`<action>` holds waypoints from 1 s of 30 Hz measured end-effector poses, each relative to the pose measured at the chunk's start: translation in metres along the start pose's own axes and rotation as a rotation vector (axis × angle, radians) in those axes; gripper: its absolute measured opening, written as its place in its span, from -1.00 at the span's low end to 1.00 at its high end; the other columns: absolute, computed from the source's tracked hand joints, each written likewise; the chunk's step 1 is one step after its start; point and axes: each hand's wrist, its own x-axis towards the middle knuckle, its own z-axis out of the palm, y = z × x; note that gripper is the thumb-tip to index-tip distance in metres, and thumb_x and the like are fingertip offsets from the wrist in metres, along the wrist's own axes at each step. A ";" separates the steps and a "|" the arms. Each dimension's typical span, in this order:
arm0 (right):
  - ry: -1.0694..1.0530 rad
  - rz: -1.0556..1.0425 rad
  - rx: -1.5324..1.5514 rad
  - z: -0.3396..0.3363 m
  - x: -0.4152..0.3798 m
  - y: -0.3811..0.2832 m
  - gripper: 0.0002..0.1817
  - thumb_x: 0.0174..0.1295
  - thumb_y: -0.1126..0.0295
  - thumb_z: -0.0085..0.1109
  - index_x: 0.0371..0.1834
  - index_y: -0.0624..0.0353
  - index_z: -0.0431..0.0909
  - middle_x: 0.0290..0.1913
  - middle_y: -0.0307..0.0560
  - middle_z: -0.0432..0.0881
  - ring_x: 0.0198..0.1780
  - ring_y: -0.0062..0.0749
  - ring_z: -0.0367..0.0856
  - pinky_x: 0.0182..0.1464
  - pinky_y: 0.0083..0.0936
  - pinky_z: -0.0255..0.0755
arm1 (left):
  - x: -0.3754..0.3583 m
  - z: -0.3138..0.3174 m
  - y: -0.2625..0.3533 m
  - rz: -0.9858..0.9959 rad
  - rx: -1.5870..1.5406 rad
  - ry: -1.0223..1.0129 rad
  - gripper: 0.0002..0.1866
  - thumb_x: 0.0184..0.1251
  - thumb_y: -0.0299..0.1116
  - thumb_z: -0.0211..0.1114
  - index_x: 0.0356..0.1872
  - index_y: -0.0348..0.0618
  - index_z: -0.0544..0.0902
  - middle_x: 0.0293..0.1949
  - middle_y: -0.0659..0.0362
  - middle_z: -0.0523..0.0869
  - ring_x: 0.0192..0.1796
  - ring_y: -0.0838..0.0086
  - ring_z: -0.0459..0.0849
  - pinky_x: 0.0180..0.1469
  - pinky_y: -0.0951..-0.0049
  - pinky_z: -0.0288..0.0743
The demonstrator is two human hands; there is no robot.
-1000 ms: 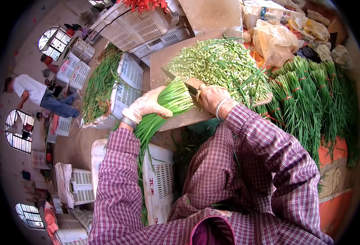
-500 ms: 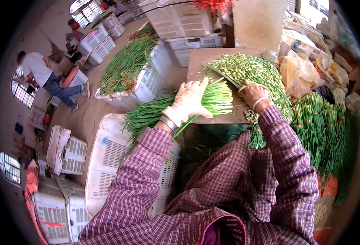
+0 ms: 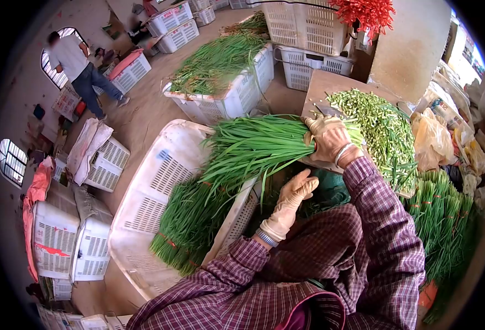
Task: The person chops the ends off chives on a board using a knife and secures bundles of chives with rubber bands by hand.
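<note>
One green bunch (image 3: 264,137) sits in the right hand (image 3: 330,140), which is closed snugly near the pale butt ends; it lies lengthwise across the view, butts right toward the chopped bits (image 3: 380,118) on the board (image 3: 316,93), leafy tips left, drooping over the crate (image 3: 138,220); left hand (image 3: 291,203) is empty, loosely open, just below.
</note>
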 end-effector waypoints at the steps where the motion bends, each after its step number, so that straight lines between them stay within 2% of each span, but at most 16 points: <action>1: 0.057 0.018 0.033 -0.007 -0.007 -0.004 -0.02 -0.20 -0.01 0.59 0.39 0.12 0.48 -0.16 0.09 0.62 -0.10 -0.04 0.65 -0.02 -0.19 0.52 | 0.003 -0.003 -0.003 0.022 -0.078 0.014 -0.18 0.45 0.07 0.35 0.51 -0.28 0.32 0.33 -0.01 0.59 0.30 0.31 0.59 0.34 0.29 0.43; 5: 0.287 0.160 0.208 -0.029 -0.044 -0.039 -0.01 -0.33 0.23 0.64 0.37 0.08 0.48 -0.18 0.10 0.61 -0.10 0.03 0.64 -0.06 -0.17 0.54 | 0.000 0.003 0.022 0.197 -0.443 0.008 -0.19 0.49 0.10 0.30 0.51 -0.27 0.29 0.38 0.07 0.48 0.40 0.40 0.43 0.42 0.27 0.31; 8: 0.321 0.251 0.477 -0.040 -0.070 -0.062 -0.10 -0.27 0.25 0.60 0.31 0.12 0.49 -0.15 0.03 0.65 -0.11 -0.01 0.66 -0.02 -0.16 0.54 | 0.009 -0.037 0.004 0.374 -0.207 -0.097 -0.24 0.53 0.09 0.23 0.51 -0.22 0.26 0.46 0.10 0.36 0.48 0.36 0.33 0.49 0.26 0.20; 12: 0.064 0.415 0.909 -0.036 -0.078 -0.080 -0.11 -0.20 0.03 0.65 0.24 0.21 0.53 -0.05 -0.01 0.74 0.01 0.01 0.71 0.11 -0.17 0.56 | -0.014 -0.036 0.027 0.385 -0.302 -0.080 -0.05 0.26 0.19 0.46 0.51 -0.15 0.27 0.40 0.16 0.45 0.47 0.35 0.37 0.51 0.25 0.25; 13: 0.012 0.392 1.222 -0.033 -0.079 -0.085 -0.27 -0.07 0.13 0.62 0.17 0.24 0.60 0.00 -0.05 0.75 0.03 -0.20 0.71 0.12 -0.32 0.56 | -0.024 -0.035 0.042 0.348 -0.323 -0.088 0.02 0.14 0.22 0.54 0.51 -0.12 0.29 0.38 0.18 0.49 0.45 0.35 0.41 0.51 0.23 0.27; 14: -0.052 0.395 1.529 -0.030 -0.081 -0.090 -0.43 0.06 0.23 0.60 0.10 0.28 0.67 0.05 -0.08 0.77 0.04 -0.41 0.72 0.14 -0.46 0.56 | -0.022 -0.052 0.039 0.352 -0.254 -0.116 0.01 0.16 0.29 0.50 0.49 -0.12 0.32 0.37 0.19 0.50 0.41 0.34 0.46 0.50 0.24 0.30; 16: -0.044 0.225 1.810 -0.015 -0.084 -0.105 -0.50 0.18 0.36 0.51 0.19 0.26 0.63 0.01 -0.16 0.77 0.01 -0.55 0.68 0.13 -0.53 0.54 | -0.032 -0.067 0.058 0.317 -0.134 -0.170 0.00 0.18 0.37 0.41 0.47 -0.16 0.37 0.34 0.16 0.54 0.36 0.33 0.51 0.46 0.22 0.35; 17: -0.091 0.252 1.878 -0.012 -0.090 -0.108 -0.46 0.21 0.40 0.49 0.27 0.23 0.58 0.05 -0.17 0.75 0.04 -0.51 0.67 0.18 -0.53 0.52 | -0.046 -0.062 0.068 0.257 -0.214 -0.041 -0.01 0.23 0.42 0.33 0.45 -0.18 0.40 0.31 0.14 0.58 0.30 0.33 0.56 0.41 0.24 0.41; 18: -0.205 0.385 2.050 -0.020 -0.095 -0.115 -0.46 0.23 0.41 0.48 0.28 0.23 0.57 0.09 -0.20 0.74 0.11 -0.47 0.65 0.23 -0.50 0.49 | -0.052 -0.059 0.080 0.238 -0.240 0.056 -0.11 0.31 0.33 0.34 0.41 -0.21 0.45 0.30 0.12 0.59 0.26 0.35 0.58 0.39 0.27 0.44; 20: -0.268 0.372 2.119 -0.001 -0.103 -0.122 -0.35 0.25 0.36 0.48 0.40 0.22 0.45 0.21 -0.18 0.67 0.22 -0.44 0.59 0.28 -0.46 0.47 | -0.053 -0.058 0.087 0.259 -0.212 0.090 -0.31 0.36 0.11 0.40 0.28 -0.24 0.56 0.20 0.13 0.67 0.19 0.42 0.63 0.34 0.35 0.49; 21: -0.160 0.269 1.964 0.003 -0.103 -0.126 -0.21 0.26 0.32 0.49 0.51 0.20 0.28 0.36 -0.14 0.54 0.33 -0.43 0.50 0.37 -0.41 0.40 | -0.052 -0.060 0.083 0.259 -0.208 0.082 -0.31 0.36 0.11 0.40 0.28 -0.24 0.56 0.20 0.13 0.67 0.19 0.42 0.63 0.34 0.35 0.49; 22: -0.144 0.219 1.862 0.004 -0.105 -0.125 -0.17 0.27 0.17 0.49 0.50 0.24 0.27 0.38 -0.05 0.49 0.42 -0.32 0.39 0.44 -0.40 0.29 | -0.050 -0.064 0.076 0.262 -0.266 0.118 -0.38 0.36 0.00 0.40 0.27 -0.24 0.58 0.18 0.14 0.69 0.16 0.41 0.65 0.32 0.33 0.50; 25: 0.020 0.232 1.880 -0.009 -0.108 -0.126 -0.12 0.21 0.22 0.55 0.50 0.30 0.24 0.41 -0.03 0.47 0.45 -0.31 0.36 0.49 -0.39 0.23 | -0.056 -0.057 0.081 0.294 -0.237 0.150 -0.47 0.33 -0.19 0.43 0.24 -0.23 0.59 0.13 0.17 0.71 0.12 0.42 0.66 0.28 0.34 0.53; 26: 0.086 0.225 1.717 0.002 -0.102 -0.121 -0.14 0.24 0.29 0.52 0.51 0.30 0.21 0.43 -0.02 0.45 0.45 -0.34 0.36 0.49 -0.38 0.24 | -0.062 -0.048 0.089 0.324 -0.154 0.149 -0.49 0.29 -0.28 0.46 0.23 -0.23 0.60 0.10 0.19 0.72 0.11 0.43 0.66 0.27 0.35 0.54; 28: 0.252 0.272 1.710 -0.005 -0.088 -0.123 -0.14 0.24 0.29 0.52 0.50 0.32 0.20 0.41 -0.01 0.47 0.41 -0.35 0.40 0.46 -0.42 0.28 | -0.074 -0.029 0.102 0.311 -0.189 0.135 -0.57 0.23 -0.38 0.52 0.11 -0.24 0.66 0.03 0.21 0.75 0.08 0.52 0.67 0.26 0.42 0.54; 30: 0.544 0.282 1.887 -0.013 -0.072 -0.136 -0.26 0.22 0.31 0.53 0.38 0.38 0.35 0.26 -0.06 0.62 0.22 -0.43 0.57 0.29 -0.48 0.46 | -0.075 -0.022 0.101 0.393 -0.133 0.153 -0.53 0.25 -0.39 0.51 0.17 -0.27 0.61 0.12 0.17 0.70 0.13 0.48 0.65 0.27 0.41 0.53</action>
